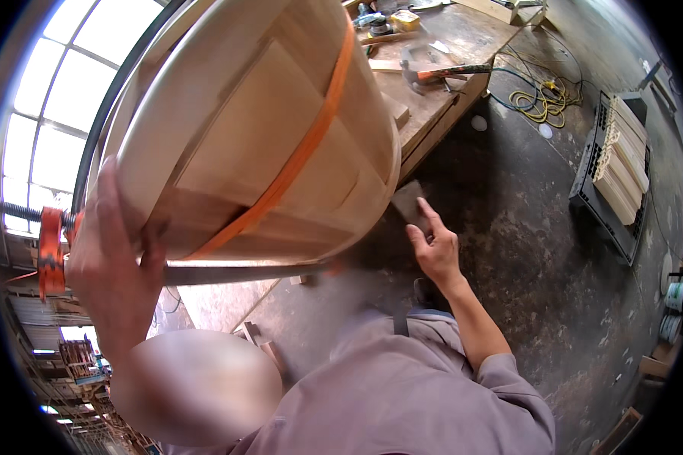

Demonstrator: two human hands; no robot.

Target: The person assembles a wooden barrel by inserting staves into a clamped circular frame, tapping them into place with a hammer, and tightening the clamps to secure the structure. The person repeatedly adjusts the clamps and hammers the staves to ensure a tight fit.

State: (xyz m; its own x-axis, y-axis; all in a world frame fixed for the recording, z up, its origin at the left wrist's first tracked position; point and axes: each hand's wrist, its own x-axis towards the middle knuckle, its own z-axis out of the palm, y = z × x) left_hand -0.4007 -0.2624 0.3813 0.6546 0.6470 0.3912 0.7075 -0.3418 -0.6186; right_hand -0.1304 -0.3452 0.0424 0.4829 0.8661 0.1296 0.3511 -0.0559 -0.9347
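A large wooden panelled piece [258,144] with rounded corners fills the upper left, and an orange strap [300,163] runs across it. My left hand [118,258] grips its lower left edge, the fingers behind or along the rim and the thumb on the near face. Close beside that hand is an orange clamp [51,250] with a threaded screw. A bar [243,273] runs under the piece. My right hand [438,246] holds a flat grey-brown square [407,197], perhaps sandpaper, near the piece's lower right corner. Whether the square touches the wood I cannot tell.
A workbench [432,125] carries a hammer [440,73] and several tools. Yellow cable [539,106] and hoses lie on the concrete floor [524,227]. To the right, wooden strips [622,159] rest on a black pallet [584,189]. Tall windows [61,98] stand at the left.
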